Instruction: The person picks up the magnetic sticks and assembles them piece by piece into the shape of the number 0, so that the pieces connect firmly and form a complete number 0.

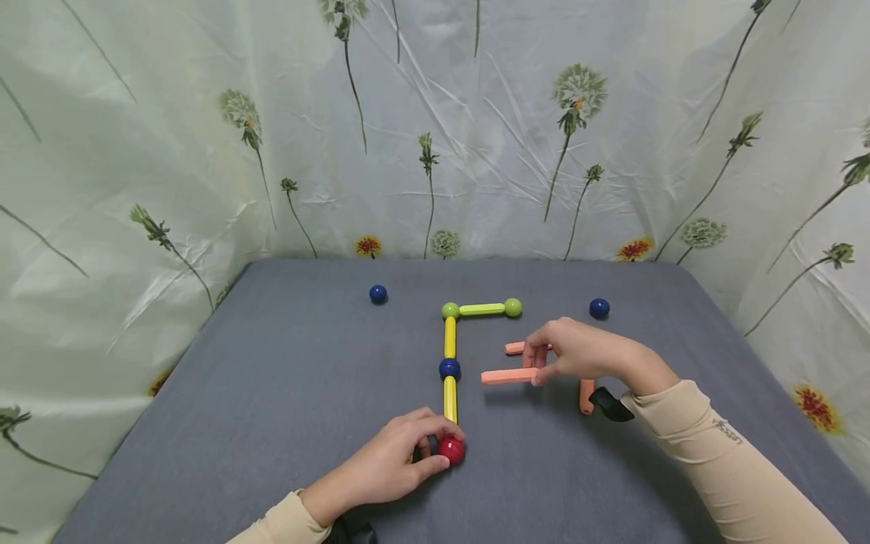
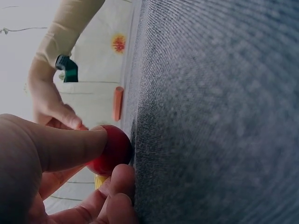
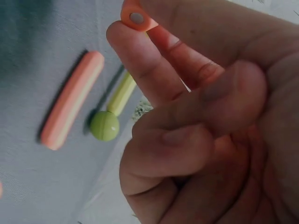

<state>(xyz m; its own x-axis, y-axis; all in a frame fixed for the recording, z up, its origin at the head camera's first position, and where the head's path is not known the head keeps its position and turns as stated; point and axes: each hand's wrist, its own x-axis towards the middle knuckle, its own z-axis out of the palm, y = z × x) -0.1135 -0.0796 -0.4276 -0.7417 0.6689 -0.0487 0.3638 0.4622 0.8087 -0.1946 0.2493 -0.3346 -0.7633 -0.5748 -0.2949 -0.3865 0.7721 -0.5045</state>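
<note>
My left hand [image 1: 397, 457] pinches a red ball [image 1: 451, 449] between thumb and fingers at the near end of a chain of parts. From that ball a yellow rod [image 1: 450, 399] runs to a blue ball [image 1: 449, 369]. Beyond it, another yellow rod [image 1: 450, 338] reaches a green ball [image 1: 451, 310], where a light green rod [image 1: 482, 309] turns right to a second green ball [image 1: 513, 307]. My right hand [image 1: 578, 349] holds an orange rod [image 1: 508, 376] by its right end, above the table. In the right wrist view, a round metal-coloured spot [image 3: 136, 18] shows on the rod's end.
A second orange rod [image 1: 514, 348] lies behind the held one, partly covered by the right hand. A third orange rod [image 1: 586, 398] lies below the right wrist. Loose blue balls sit at back left [image 1: 378, 294] and back right [image 1: 600, 308]. A flowered curtain [image 1: 394, 181] hangs behind the grey table [image 1: 272, 378].
</note>
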